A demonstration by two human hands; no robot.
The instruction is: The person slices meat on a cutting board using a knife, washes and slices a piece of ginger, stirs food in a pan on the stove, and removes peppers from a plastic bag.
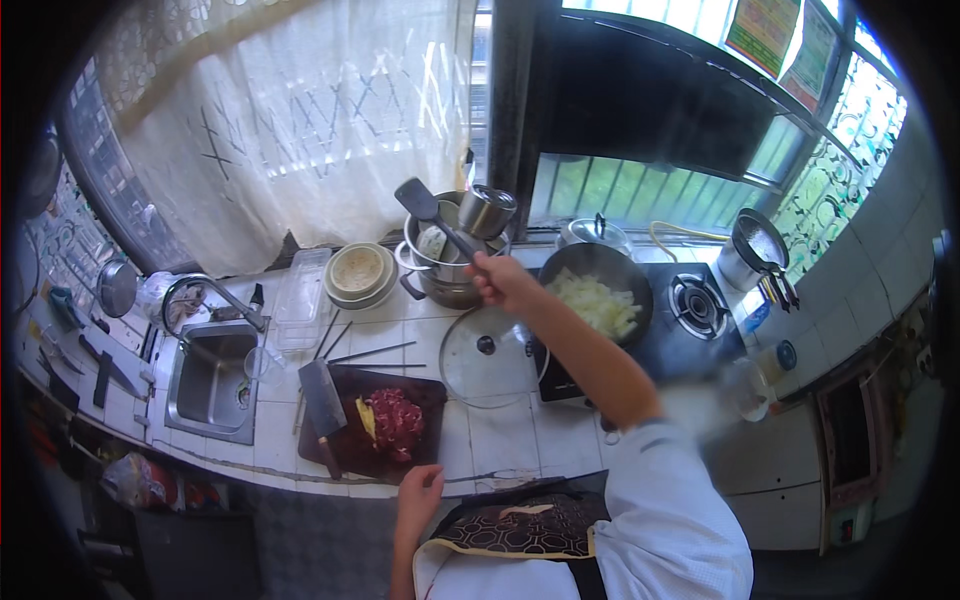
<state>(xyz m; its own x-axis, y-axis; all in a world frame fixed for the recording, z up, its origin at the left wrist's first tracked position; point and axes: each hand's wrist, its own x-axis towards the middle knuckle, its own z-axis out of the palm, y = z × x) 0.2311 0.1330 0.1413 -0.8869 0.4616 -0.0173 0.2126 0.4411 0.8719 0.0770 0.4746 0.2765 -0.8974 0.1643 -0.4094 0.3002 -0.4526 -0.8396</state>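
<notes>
My right hand (501, 280) is closed around the handle of a dark spatula (424, 201), its blade raised to the upper left over stacked pots (448, 289). Pale chopped vegetable pieces (600, 304) lie in a dark wok (637, 274) on the gas stove, right of my hand. My left hand (421, 487) hangs by the counter's front edge, its fingers curled, just below a dark cutting board (431, 442). Sliced raw red meat (397, 421) and yellow slices (366, 420) rest on the board, beside a cleaver (322, 397) lying at its left side.
A glass lid (469, 367) lies between board and stove. Chopsticks (375, 351), stacked bowls (358, 271) and a clear plastic container (300, 300) are behind the board. A steel sink (214, 382) is at left. Right of the wok is a burner (697, 304); a saucepan (739, 262) stands beyond.
</notes>
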